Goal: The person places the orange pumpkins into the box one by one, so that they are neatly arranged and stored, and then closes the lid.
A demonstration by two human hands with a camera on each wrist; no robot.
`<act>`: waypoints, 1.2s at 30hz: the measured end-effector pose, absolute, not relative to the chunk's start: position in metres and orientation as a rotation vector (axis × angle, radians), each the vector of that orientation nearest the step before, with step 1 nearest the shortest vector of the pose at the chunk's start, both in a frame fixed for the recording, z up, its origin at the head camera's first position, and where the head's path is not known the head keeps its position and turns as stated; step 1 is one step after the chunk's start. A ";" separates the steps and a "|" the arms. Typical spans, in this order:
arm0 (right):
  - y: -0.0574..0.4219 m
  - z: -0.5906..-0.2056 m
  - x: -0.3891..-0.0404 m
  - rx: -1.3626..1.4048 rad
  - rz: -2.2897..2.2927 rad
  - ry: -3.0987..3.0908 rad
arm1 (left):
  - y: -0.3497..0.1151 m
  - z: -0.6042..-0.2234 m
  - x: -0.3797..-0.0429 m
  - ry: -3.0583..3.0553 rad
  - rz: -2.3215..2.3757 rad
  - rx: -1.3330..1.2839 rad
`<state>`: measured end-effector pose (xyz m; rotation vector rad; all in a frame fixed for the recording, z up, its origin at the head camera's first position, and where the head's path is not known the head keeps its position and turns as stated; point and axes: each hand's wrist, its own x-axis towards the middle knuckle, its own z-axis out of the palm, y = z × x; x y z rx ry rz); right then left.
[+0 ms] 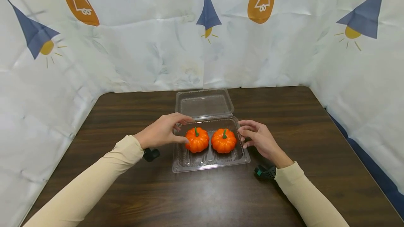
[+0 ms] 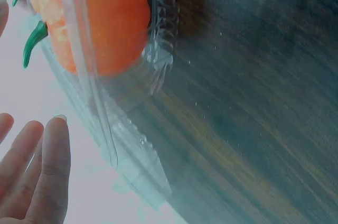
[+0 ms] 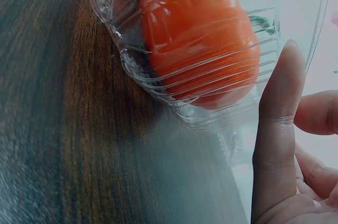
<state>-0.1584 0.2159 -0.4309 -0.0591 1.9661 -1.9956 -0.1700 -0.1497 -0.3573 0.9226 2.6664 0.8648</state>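
Two small orange pumpkins with green stems, a left one (image 1: 198, 144) and a right one (image 1: 223, 144), sit side by side in a clear plastic clamshell box (image 1: 205, 166). Its lid (image 1: 205, 104) lies folded back on the far side. My left hand (image 1: 162, 129) is over the box's left edge, fingers spread, thumb tip overlapping the left pumpkin in the head view. In the left wrist view its fingers (image 2: 55, 166) are loosely straight. Along the right rim is my right hand (image 1: 258, 137), fingers relaxed. The right wrist view shows its thumb (image 3: 277, 113) straight beside the ribbed wall.
The box rests on a dark wood-grain table (image 1: 202, 199). A white curtain (image 1: 126, 52) printed with lamps hangs behind and at both sides of it. Each wrist wears a black band, the right one (image 1: 266, 172) showing beneath the sleeve cuff.
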 end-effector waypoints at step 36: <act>0.215 -0.434 -0.158 -0.086 -2.008 1.963 | -0.197 -0.378 -0.204 2.911 1.055 0.631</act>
